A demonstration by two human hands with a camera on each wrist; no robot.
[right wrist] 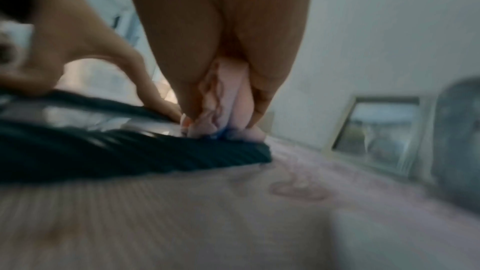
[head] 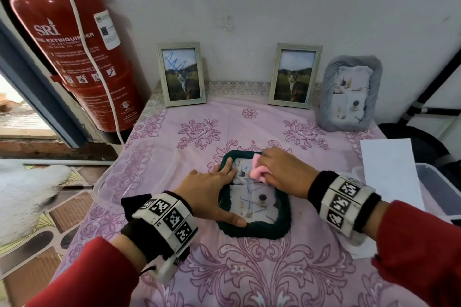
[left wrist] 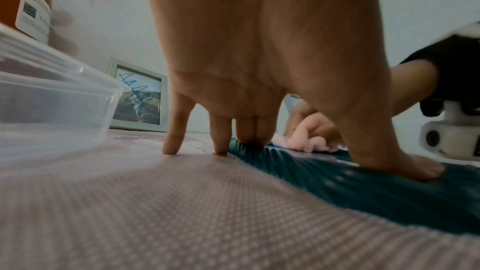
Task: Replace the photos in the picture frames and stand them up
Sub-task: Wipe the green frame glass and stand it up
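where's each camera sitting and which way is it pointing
Head: above the table, facing forward and down at the dark green frame; left hand, right hand, both wristbands and red sleeves show.
Left wrist: low, beneath the left hand, facing along its straight fingers pressing frame and cloth.
Right wrist: low and blurred, beneath the right hand, facing its grip on the pink cloth.
All three share the dark green frame and pink cloth.
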